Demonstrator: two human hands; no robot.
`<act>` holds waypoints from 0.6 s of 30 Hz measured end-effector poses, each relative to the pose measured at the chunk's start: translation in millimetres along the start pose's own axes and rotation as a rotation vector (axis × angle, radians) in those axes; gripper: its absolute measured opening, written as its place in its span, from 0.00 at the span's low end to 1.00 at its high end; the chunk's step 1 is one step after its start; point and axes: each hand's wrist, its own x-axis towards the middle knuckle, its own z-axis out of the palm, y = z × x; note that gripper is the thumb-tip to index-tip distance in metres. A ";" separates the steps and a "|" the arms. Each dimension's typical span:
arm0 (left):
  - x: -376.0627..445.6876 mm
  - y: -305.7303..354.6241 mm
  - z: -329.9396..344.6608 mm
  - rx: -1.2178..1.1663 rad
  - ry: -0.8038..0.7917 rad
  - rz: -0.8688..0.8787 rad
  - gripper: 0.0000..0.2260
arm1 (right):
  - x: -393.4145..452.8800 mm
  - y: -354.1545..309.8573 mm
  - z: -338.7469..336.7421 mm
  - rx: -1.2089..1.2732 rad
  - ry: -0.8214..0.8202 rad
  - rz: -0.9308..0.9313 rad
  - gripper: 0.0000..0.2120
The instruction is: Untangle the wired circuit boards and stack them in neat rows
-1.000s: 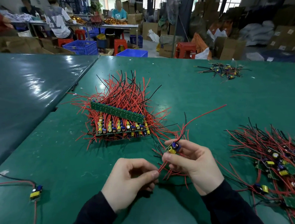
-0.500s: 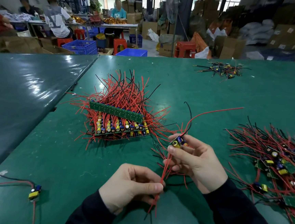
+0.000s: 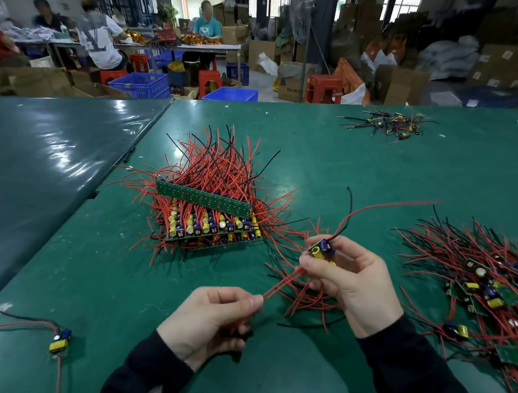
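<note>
**Wires Drawn Straight Before Stacking**

While pulled taut between both hands, ready for stacking. Lone stray board far left on counter. Stacked rows mid-counter, wires fanned rearward to keep boards flush. Left hand: fingers curled, pinching red wire ends, seemingly to comb them free. Right hand: fingers pinched round small circuit board. Tangled pile far right, unsorted.

Around the stacked boards, two tangled heaps are lying rightward, one stray board is lying leftward, three red stools are standing behind.
</note>
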 end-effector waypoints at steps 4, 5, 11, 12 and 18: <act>4.5 5.4 -6.4 -0.131 0.249 0.193 0.05 | -0.4 1.6 0.8 -0.020 -0.002 0.089 0.14; 4.6 7.2 -7.2 -0.206 0.271 0.217 0.05 | -1.3 2.2 2.0 -0.016 -0.009 0.120 0.14; 6.9 12.6 -9.7 -0.630 0.287 0.271 0.04 | -6.5 0.1 9.0 0.037 -0.140 0.273 0.08; 7.0 13.2 -9.9 -0.650 0.298 0.298 0.05 | -6.6 0.0 8.6 0.041 -0.156 0.296 0.09; 5.3 13.9 -10.8 -0.790 0.278 0.399 0.09 | -8.7 6.1 11.1 0.090 -0.121 0.312 0.12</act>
